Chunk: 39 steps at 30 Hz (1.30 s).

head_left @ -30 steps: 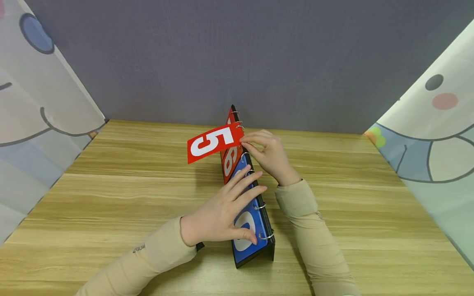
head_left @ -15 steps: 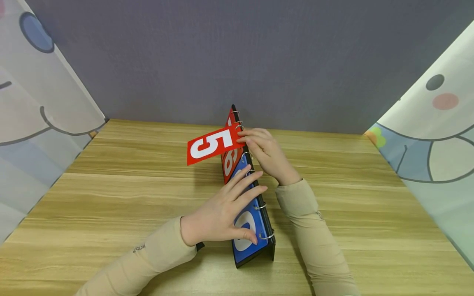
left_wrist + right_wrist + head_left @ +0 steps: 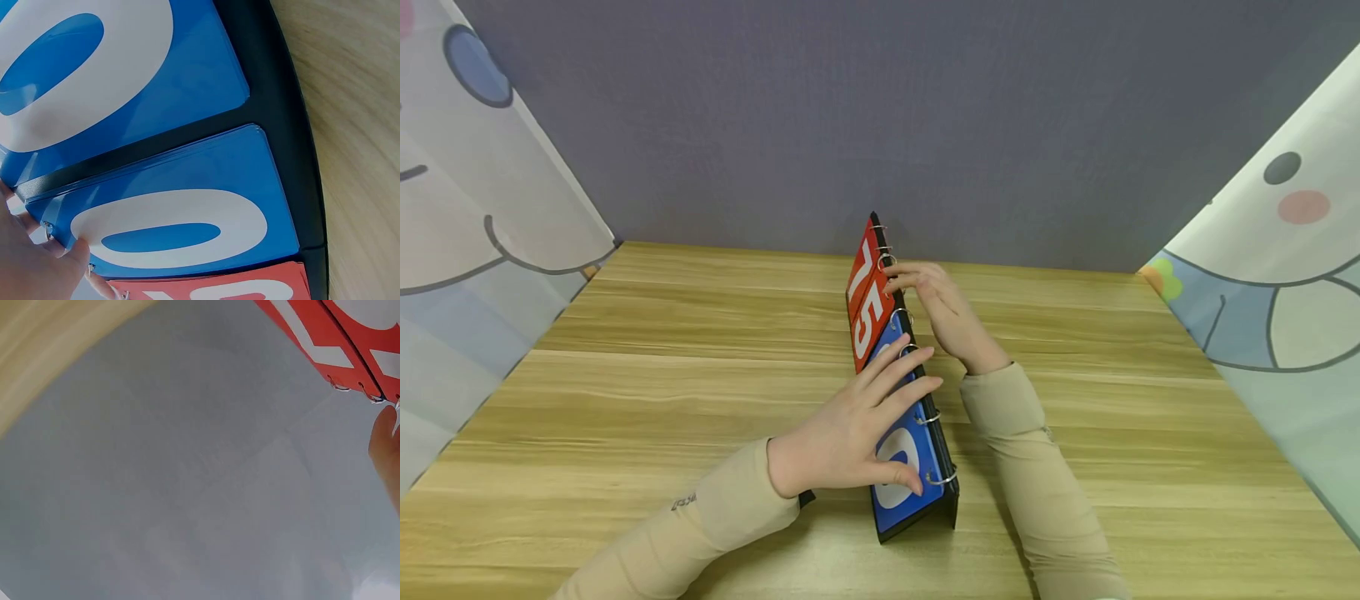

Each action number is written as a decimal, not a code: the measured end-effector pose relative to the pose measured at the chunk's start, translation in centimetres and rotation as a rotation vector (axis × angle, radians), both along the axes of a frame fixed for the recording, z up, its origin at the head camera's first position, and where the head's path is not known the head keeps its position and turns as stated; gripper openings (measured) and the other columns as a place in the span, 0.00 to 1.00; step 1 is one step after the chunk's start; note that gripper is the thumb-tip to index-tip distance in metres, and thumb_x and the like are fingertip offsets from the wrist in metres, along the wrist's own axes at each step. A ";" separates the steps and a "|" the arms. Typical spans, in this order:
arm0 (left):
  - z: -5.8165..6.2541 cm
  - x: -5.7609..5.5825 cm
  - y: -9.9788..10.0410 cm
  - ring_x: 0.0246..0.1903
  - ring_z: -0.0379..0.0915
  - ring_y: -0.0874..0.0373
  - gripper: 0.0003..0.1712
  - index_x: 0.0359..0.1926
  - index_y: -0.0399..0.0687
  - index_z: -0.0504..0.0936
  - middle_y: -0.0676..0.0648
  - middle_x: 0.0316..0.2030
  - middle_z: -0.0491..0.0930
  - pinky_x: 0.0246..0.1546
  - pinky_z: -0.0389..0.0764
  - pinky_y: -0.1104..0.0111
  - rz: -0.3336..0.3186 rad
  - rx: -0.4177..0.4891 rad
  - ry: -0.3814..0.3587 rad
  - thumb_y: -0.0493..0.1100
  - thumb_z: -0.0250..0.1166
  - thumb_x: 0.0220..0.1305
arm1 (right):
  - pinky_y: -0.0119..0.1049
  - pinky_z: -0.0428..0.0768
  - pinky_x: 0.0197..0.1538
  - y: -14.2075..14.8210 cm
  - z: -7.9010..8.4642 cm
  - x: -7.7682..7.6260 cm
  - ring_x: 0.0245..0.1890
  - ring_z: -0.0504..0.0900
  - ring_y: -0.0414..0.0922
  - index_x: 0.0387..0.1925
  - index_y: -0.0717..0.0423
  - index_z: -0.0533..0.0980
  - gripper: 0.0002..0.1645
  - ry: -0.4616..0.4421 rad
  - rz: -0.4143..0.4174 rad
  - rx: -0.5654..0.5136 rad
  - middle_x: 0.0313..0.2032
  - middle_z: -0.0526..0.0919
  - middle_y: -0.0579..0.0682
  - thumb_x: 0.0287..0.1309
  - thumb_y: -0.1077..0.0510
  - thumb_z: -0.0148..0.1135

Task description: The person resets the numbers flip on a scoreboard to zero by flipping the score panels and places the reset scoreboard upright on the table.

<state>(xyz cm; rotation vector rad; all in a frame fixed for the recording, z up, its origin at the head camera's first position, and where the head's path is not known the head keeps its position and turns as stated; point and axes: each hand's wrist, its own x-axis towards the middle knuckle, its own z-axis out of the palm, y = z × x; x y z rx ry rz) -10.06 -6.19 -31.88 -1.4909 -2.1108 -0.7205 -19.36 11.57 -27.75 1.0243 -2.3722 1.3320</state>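
a black tabletop flip scoreboard stands tent-like on the wooden table, its ridge strung with silver rings. against one slanted face hang red cards showing white 7 and 5, then blue cards with white zeros.

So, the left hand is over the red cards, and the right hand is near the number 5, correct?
The colour is wrong: the left hand is over the blue cards, as the head view shows. The right hand is near the number 5.
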 end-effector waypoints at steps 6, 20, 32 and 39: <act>0.0 0.0 0.1 0.72 0.37 0.39 0.50 0.68 0.40 0.58 0.37 0.70 0.51 0.68 0.52 0.51 0.000 -0.005 -0.009 0.73 0.43 0.57 | 0.50 0.66 0.64 0.2 -0.1 -0.7 0.64 0.65 0.58 0.55 0.74 0.67 0.37 -0.462 -0.069 -0.405 0.59 0.68 0.67 0.73 0.42 0.31; 0.0 0.0 0.1 0.71 0.40 0.37 0.50 0.67 0.40 0.58 0.37 0.70 0.51 0.68 0.52 0.51 0.010 -0.007 -0.010 0.73 0.40 0.58 | 0.38 0.73 0.44 0.5 -2.9 -2.9 0.51 0.67 0.51 0.54 0.52 0.61 0.19 -1.072 -0.009 -0.425 0.66 0.53 0.62 0.72 0.47 0.33; -0.1 0.0 0.0 0.72 0.39 0.37 0.50 0.68 0.40 0.57 0.36 0.70 0.50 0.68 0.52 0.51 0.003 -0.007 -0.007 0.73 0.42 0.57 | 0.48 0.64 0.61 0.6 -3.5 -2.8 0.69 0.50 0.67 0.74 0.53 0.42 0.33 -1.092 0.032 -0.431 0.72 0.42 0.63 0.73 0.48 0.30; -0.1 0.0 0.1 0.71 0.40 0.36 0.50 0.68 0.40 0.57 0.36 0.70 0.50 0.68 0.52 0.50 0.002 -0.009 -0.010 0.73 0.40 0.58 | 0.43 0.70 0.55 0.5 -3.6 -2.8 0.67 0.55 0.64 0.74 0.53 0.44 0.33 -1.075 0.010 -0.410 0.71 0.47 0.62 0.73 0.47 0.32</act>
